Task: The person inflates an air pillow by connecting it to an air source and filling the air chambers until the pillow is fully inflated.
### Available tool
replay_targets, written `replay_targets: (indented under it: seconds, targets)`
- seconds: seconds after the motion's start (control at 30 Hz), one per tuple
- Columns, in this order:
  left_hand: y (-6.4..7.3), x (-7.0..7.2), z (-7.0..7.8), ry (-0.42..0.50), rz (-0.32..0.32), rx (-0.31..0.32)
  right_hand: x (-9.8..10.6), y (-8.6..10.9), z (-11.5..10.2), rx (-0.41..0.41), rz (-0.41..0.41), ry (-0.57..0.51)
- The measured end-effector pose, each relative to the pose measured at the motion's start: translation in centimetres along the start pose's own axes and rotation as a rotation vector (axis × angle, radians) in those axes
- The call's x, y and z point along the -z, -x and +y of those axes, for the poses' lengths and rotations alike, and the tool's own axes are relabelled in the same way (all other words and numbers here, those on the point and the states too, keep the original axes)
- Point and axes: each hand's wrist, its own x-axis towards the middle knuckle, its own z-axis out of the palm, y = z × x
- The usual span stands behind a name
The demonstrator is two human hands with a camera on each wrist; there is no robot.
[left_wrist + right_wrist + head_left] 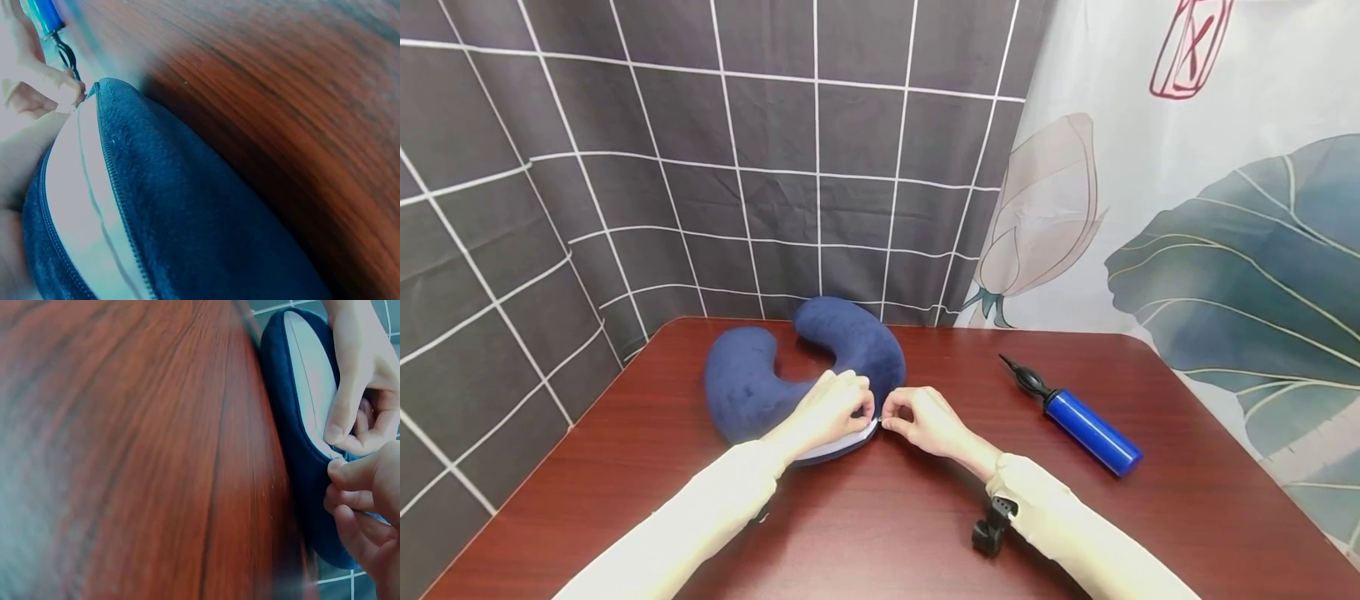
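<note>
A navy plush U-shaped neck pillow [741, 387] lies on the table, its two ends pointing away from me. Along its near curved edge the zipper [115, 181] is parted, and a white inner [309, 369] with a seam shows through the gap. My left hand [833, 407] pinches the cover's edge beside the gap, thumb over the white inner. Just to its right, my right hand [928, 421] pinches the zipper's small pull at the gap's right end, thumb against forefinger. The pull itself is mostly covered by those fingertips.
A blue hand pump [1093, 432] with a black nozzle lies on the reddish-brown wooden table [880, 533], right of the pillow. Behind the table hang a dark grid-patterned curtain [775, 200] and a white floral cloth [1120, 142].
</note>
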Motion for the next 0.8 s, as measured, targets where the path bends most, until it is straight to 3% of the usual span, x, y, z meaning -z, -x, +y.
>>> replay_targets:
  seconds: [0.3, 0.47, 0.6, 0.8]
  targets:
    - [0.6, 0.7, -0.6, 0.038, 0.048, -0.033, -0.1, -0.7, 0.7, -0.048, -0.003, -0.081]
    - [1.7, 1.3, -0.7, -0.045, 0.15, -0.091, 0.0, -1.0, 0.8, -0.066, -0.017, -0.105]
    - [2.3, 1.8, -0.6, -0.144, 0.224, -0.098, 0.2, -1.2, 0.9, -0.083, -0.014, -0.111]
    - [2.7, 2.3, -0.4, -0.239, 0.194, -0.061, 0.3, -1.6, 0.9, -0.122, -0.018, -0.132]
